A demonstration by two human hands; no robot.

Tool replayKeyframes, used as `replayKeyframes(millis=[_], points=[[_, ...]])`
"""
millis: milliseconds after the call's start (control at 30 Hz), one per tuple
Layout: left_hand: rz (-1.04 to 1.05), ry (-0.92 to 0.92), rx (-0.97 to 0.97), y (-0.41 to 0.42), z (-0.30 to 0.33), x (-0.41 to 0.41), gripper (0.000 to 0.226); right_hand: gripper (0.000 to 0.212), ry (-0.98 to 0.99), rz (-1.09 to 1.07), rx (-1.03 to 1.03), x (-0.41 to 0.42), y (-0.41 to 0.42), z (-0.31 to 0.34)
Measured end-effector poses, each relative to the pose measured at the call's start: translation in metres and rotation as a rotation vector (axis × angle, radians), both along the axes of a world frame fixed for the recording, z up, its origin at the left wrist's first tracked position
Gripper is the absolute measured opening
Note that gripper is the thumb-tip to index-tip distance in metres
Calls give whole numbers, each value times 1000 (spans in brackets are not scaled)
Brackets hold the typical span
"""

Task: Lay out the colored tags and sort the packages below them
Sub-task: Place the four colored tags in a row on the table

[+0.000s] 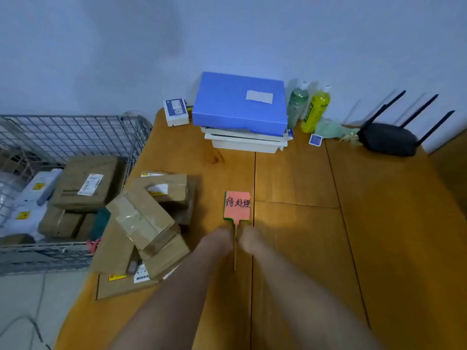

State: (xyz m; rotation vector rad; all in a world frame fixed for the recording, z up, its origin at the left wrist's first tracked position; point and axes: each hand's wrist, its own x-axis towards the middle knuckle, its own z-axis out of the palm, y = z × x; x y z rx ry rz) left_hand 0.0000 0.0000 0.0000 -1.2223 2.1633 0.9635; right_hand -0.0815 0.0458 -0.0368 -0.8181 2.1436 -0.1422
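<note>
Both hands, left (pixel 219 239) and right (pixel 250 239), reach forward, fingertips nearly together.

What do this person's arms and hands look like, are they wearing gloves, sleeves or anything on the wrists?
No gloves. Both the left hand and the right hand are bare, and so are both forearms as far as the picture shows: no sleeve, watch, band or ring in view. The hands are somewhat blurred, so small details cannot be told.
</note>
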Motion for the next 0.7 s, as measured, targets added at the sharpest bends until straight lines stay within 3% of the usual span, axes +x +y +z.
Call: replayKeyframes(millis=[167, 300, 500, 600, 700], points=[[-17, -68, 10, -21, -38, 7, 47, 34, 81, -102, 36, 4, -30, -16], [-68, -106, -22, -30, -49, 9, 41, 42, 134, -121, 80, 11, -36, -28], [-29, -46, -39, -36, -45, 8, 40, 38, 58, -159, 43, 18, -39, -29], [55, -40, 4, -38, -38, 10, 36, 34, 16, -163, 12, 19, -36, -23], [303, 39, 94, -39, -29, 12, 45, 29, 42, -130, -47, 19, -30, -12]])
